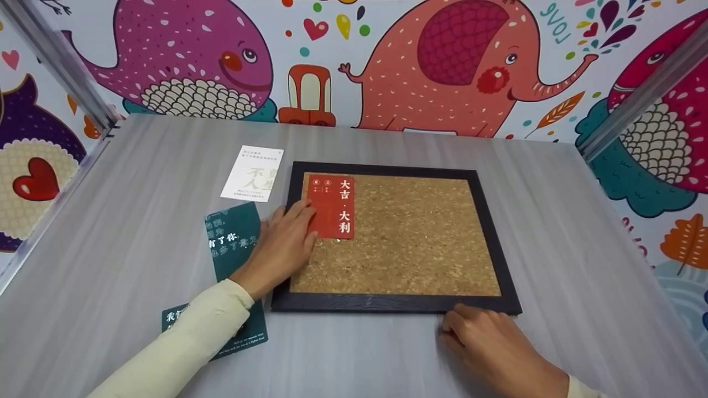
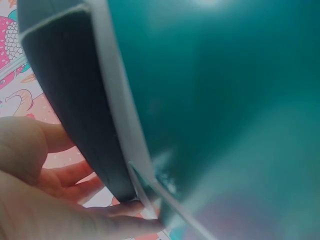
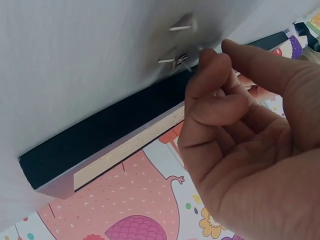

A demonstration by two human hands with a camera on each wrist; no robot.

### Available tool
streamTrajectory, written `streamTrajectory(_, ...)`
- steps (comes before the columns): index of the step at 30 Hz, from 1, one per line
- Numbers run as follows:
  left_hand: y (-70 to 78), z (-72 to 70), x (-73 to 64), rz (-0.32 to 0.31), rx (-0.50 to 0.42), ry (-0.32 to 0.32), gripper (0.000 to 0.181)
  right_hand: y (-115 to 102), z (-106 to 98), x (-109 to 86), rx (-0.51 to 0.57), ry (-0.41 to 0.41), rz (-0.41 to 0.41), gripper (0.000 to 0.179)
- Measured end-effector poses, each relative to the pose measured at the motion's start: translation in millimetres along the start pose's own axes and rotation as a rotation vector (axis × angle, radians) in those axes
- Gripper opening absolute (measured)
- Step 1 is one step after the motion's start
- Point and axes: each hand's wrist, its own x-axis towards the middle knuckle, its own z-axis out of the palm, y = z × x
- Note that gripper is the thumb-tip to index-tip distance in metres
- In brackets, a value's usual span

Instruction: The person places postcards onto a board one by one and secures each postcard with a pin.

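Observation:
A black-framed cork board (image 1: pixel 420 237) lies flat on the grey table. On the upper left of its cork is a red card (image 1: pixel 332 207) with white characters. My left hand (image 1: pixel 285 246) reaches over the board's left border, its fingertips and thumb touching the card's left edge. My right hand (image 1: pixel 489 340), fingers curled, is at the board's bottom border near the right corner. Small pins (image 3: pixel 181 28) lie on the table close to its fingertips in the right wrist view. Whether a pin is between finger and thumb is unclear.
Left of the board lie a white card (image 1: pixel 253 174) and a long dark green card (image 1: pixel 235 226), partly under my left arm. Another green card (image 1: pixel 171 316) is mostly covered by the sleeve. A wall with cartoon animals (image 1: pixel 453 66) stands behind the table (image 1: pixel 359 359).

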Motion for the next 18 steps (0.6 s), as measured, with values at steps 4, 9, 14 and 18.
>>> streamTrajectory(4,9.0,-8.8,-1.8,-0.016,0.002,-0.026,0.049,1.1,-0.6,-0.8,0.014,0.024,-0.047,0.02)
streamTrajectory(9,5.2,-5.4,-1.1,-0.006,0.011,-0.014,0.048,4.2,-6.3,1.3,0.001,0.106,-0.051,0.022)
streamTrajectory(14,7.0,-6.7,-3.0,-0.011,0.008,-0.008,0.049,7.8,-9.6,3.0,-0.012,0.113,-0.067,0.019)
streamTrajectory(18,5.1,-4.7,-1.5,-0.012,0.004,-0.011,0.048,10.3,-11.2,2.8,0.03,0.033,-0.057,0.018)
